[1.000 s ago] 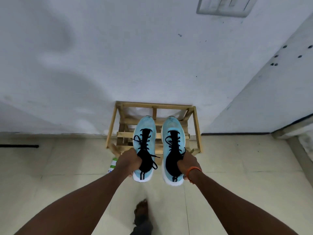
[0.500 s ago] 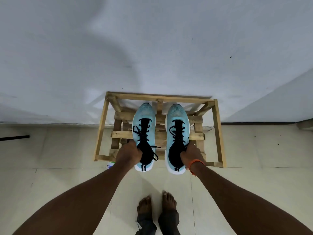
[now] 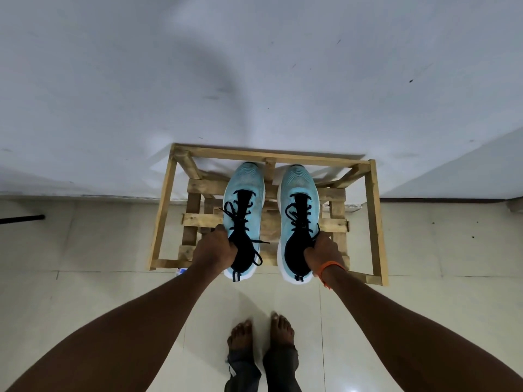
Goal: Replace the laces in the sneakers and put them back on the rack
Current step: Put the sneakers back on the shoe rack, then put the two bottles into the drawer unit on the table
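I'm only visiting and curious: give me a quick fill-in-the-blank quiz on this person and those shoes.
1. The left hand grips the left sneaker, the right hand the right sneaker; both are light ____.
2. Their laces are ____.
3. The rack by the wall is made of ____.
4. The wristband on the right arm is ____.
Missing words: blue, black, wood, orange.

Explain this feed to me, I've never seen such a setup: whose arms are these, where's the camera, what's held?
No machine here: these are a person's bare arms, filmed by one wide-angle camera worn on the head, looking down. The left hand grips the left sneaker near its heel, the right hand the right sneaker; both are light blue with black laces. They are over a wooden rack standing on the tiled floor against a white wall. Whether the soles touch its slats I cannot tell.
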